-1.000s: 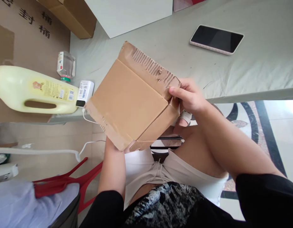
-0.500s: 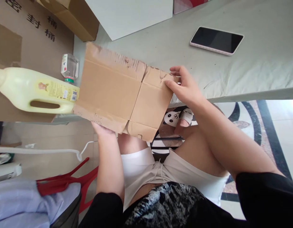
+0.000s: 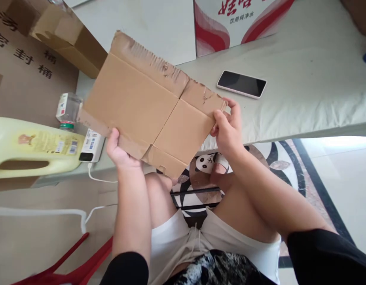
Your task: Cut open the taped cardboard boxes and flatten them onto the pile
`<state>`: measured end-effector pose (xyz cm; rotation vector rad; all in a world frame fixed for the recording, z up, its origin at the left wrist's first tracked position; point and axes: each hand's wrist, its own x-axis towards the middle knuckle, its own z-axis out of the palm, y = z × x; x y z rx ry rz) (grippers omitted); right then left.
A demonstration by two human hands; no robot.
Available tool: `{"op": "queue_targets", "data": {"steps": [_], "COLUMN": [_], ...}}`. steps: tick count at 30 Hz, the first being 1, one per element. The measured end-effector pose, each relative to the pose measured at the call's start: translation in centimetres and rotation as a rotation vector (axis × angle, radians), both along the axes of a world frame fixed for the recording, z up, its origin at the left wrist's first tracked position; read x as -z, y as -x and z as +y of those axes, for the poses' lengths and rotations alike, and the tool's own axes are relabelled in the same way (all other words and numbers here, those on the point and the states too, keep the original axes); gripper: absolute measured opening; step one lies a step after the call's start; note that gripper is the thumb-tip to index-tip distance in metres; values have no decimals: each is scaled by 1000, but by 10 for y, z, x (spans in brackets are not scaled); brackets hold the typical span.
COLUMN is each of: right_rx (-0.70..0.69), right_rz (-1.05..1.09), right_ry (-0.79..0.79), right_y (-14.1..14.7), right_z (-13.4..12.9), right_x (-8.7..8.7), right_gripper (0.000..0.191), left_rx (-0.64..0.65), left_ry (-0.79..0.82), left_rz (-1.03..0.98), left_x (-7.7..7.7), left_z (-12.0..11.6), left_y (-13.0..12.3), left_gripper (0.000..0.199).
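Note:
A flat piece of brown cardboard with crease lines and torn, ragged edges is held tilted in front of me, above my lap. My left hand grips its lower left edge, thumb on the near face and the other fingers hidden behind. At the right end my right hand pinches the corner between thumb and fingers. Beyond the cardboard, a phone with a dark screen lies on the covered table.
On the left stand a pale yellow jug, a clear bottle and a white power bank with a cable. Brown boxes and a red-and-white carton are at the back. A red chair is at lower left.
The cardboard has tilted, its left end swinging up and away. My left thumb now shows over its edge. The camera view has shifted, revealing the power bank and more of the carton.

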<state>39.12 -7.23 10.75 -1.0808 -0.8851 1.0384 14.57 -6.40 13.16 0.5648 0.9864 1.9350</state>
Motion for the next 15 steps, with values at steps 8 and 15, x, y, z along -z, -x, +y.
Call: {"op": "queue_targets", "data": {"steps": [8, 15], "right_rx": [-187, 162], "right_rz": [32, 124], "right_ry": [175, 157], "right_y": [9, 23], "right_z": [-11, -21], "right_x": [6, -4], "right_gripper": [37, 35], "left_rx": [117, 193], "left_ry": [201, -9], "left_rz": [-90, -240], "left_x": [26, 21], "left_z": [20, 8], "left_y": [-17, -31], "left_gripper": [29, 73]}}
